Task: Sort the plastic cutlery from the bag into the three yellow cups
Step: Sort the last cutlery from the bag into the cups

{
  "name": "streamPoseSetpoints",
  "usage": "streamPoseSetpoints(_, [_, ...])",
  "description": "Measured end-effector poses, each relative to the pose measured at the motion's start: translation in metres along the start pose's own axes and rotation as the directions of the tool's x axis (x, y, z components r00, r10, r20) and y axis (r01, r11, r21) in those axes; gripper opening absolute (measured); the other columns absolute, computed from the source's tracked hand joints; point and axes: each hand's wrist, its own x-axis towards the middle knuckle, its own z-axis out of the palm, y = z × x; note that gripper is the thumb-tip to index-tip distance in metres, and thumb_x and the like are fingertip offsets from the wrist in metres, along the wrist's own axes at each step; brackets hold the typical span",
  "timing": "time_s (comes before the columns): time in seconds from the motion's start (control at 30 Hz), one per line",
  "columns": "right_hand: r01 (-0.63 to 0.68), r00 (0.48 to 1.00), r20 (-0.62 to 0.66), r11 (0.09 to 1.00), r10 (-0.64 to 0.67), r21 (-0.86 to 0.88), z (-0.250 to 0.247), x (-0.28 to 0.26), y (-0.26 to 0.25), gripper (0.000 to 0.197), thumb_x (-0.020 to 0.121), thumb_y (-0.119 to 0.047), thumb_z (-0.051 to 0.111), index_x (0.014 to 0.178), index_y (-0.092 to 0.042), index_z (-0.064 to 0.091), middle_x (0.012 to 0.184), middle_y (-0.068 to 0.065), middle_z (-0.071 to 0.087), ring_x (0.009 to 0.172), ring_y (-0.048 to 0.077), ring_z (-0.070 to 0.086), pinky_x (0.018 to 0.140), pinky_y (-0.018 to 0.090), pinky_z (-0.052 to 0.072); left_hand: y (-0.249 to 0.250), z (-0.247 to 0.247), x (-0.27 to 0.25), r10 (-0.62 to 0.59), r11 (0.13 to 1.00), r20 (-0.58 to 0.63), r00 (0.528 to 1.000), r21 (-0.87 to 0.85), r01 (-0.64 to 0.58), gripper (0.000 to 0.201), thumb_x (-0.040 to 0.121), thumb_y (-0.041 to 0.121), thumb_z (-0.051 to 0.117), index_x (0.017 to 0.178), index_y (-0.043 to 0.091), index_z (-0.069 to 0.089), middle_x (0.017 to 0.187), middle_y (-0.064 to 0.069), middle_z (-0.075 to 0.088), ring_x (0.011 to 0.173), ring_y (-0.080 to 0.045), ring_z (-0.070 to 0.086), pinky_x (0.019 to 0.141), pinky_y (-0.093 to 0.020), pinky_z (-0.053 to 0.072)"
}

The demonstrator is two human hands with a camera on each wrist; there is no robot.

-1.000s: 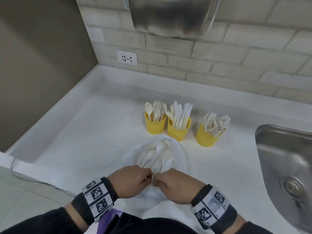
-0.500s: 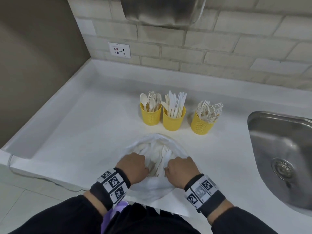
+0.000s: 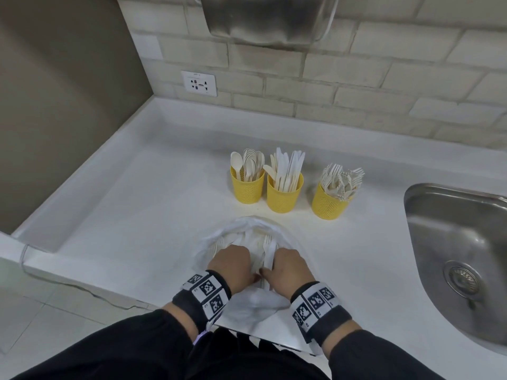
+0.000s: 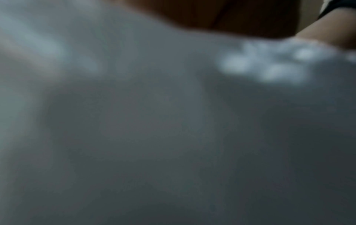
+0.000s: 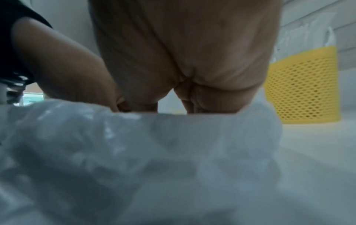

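Observation:
A white plastic bag (image 3: 244, 231) lies open on the counter, with pale cutlery inside. My left hand (image 3: 234, 263) reaches into it with fingers curled down on the heap, fingertips hidden. Right beside it, my right hand (image 3: 285, 266) grips a small bundle of cutlery (image 3: 268, 252) with a fork on top, thumb across the handles. Behind the bag stand three yellow cups: spoons (image 3: 247, 189), knives (image 3: 285, 194) and forks (image 3: 329, 202). The right wrist view shows my right hand's palm (image 5: 183, 60) above the bag (image 5: 134, 152) and one yellow cup (image 5: 302, 88). The left wrist view shows only blurred bag (image 4: 154, 121).
A steel sink (image 3: 461, 242) is set into the white counter (image 3: 137, 201) at the right. A brick wall with a socket (image 3: 199, 83) and a steel dispenser (image 3: 269, 17) rises behind. The counter's front edge runs just under my wrists.
My hands went from pinching together at the bag's mouth to spreading it apart. Now they have come together again inside the bag, around the cutlery.

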Motion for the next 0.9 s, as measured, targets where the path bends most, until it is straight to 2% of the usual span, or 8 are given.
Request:
streamPoseSetpoints(0.1, [-0.017,1.0,-0.002,0.991,0.017,0.136,0.0,0.002,0.005,0.04,0.087,-0.033,0.072,0.059,-0.013,0.052,0.061,0.004,0.059,0.063,0.022,0.064,0.055,0.031,0.044,-0.001,-0.003,0.005,-0.021,0.997,0.061,0.998,-0.072,0.025,0.045,0.085,0.047,0.075,0.065,0.015,0.05,0.08,-0.011,0.064,0.08,-0.028,0.07,0.06,-0.029,0.041])
streamPoseSetpoints(0.17, [-0.037,0.999,-0.016,0.974,0.042,0.225,-0.001,0.002,0.007,0.044,0.086,-0.031,0.071,0.054,-0.007,0.053,0.053,0.008,0.059,0.052,0.02,0.06,0.058,0.035,0.051,-0.003,-0.004,0.008,-0.013,0.986,0.095,0.995,-0.162,0.028,0.046,0.085,0.041,0.076,0.058,0.014,0.048,0.067,-0.016,0.057,0.065,-0.027,0.063,0.056,-0.028,0.036])
streamPoseSetpoints(0.33, [-0.067,0.996,-0.03,0.935,0.082,0.347,-0.003,-0.001,0.01,0.038,0.097,-0.025,0.056,0.071,0.003,0.065,0.075,0.018,0.073,0.072,0.027,0.07,0.068,0.035,0.056,0.002,-0.007,0.005,-0.021,0.94,0.106,0.994,-0.336,0.056,0.052,0.077,0.043,0.074,0.049,0.017,0.038,0.045,0.005,0.036,0.05,-0.016,0.045,0.05,-0.029,0.034])
streamPoseSetpoints(0.5, [-0.081,0.996,0.072,0.914,0.056,0.398,-0.005,0.0,0.011,0.045,0.102,-0.027,0.048,0.073,0.001,0.067,0.075,0.013,0.073,0.077,0.025,0.069,0.07,0.029,0.052,0.015,-0.007,0.004,-0.078,0.975,0.062,0.995,-0.202,0.089,0.053,0.068,0.063,0.079,0.066,0.017,0.053,0.065,0.005,0.057,0.058,-0.013,0.054,0.053,-0.026,0.041])
streamPoseSetpoints(0.6, [-0.069,0.994,0.103,0.926,0.033,0.372,-0.009,-0.002,0.013,0.036,0.093,-0.021,0.05,0.076,0.003,0.071,0.079,0.015,0.075,0.08,0.03,0.072,0.078,0.038,0.057,0.018,-0.007,0.005,-0.085,0.987,0.036,0.996,-0.137,0.089,0.043,0.077,0.054,0.078,0.07,0.02,0.052,0.076,0.002,0.06,0.071,-0.017,0.059,0.061,-0.027,0.044])
streamPoseSetpoints(0.7, [-0.058,0.997,0.056,0.952,0.044,0.302,-0.011,-0.003,0.017,0.033,0.09,-0.014,0.048,0.06,-0.006,0.058,0.067,0.006,0.064,0.064,0.022,0.062,0.064,0.033,0.05,0.018,-0.008,0.003,-0.105,0.985,0.024,0.994,-0.133,0.108,0.038,0.08,0.042,0.078,0.074,0.019,0.048,0.079,0.002,0.057,0.077,-0.019,0.058,0.064,-0.028,0.045])
streamPoseSetpoints(0.8, [-0.072,0.995,0.081,0.956,0.051,0.285,-0.012,-0.001,0.019,0.026,0.095,-0.016,0.047,0.11,-0.013,0.068,0.116,0.006,0.066,0.104,0.028,0.068,0.086,0.033,0.055,0.019,-0.005,0.005,-0.114,0.98,0.021,0.993,-0.159,0.116,0.037,0.078,0.037,0.078,0.089,0.015,0.051,0.089,0.0,0.057,0.081,-0.019,0.059,0.063,-0.027,0.045])
streamPoseSetpoints(0.9, [-0.071,0.994,0.103,0.96,0.045,0.269,-0.014,-0.001,0.022,0.051,0.097,-0.013,0.047,0.148,-0.016,0.048,0.149,0.012,0.052,0.131,0.029,0.056,0.106,0.034,0.047,0.022,-0.003,0.007,-0.124,0.975,0.024,0.992,-0.183,0.126,0.05,0.078,0.035,0.078,0.11,0.006,0.054,0.088,0.001,0.056,0.082,-0.019,0.061,0.06,-0.026,0.043])
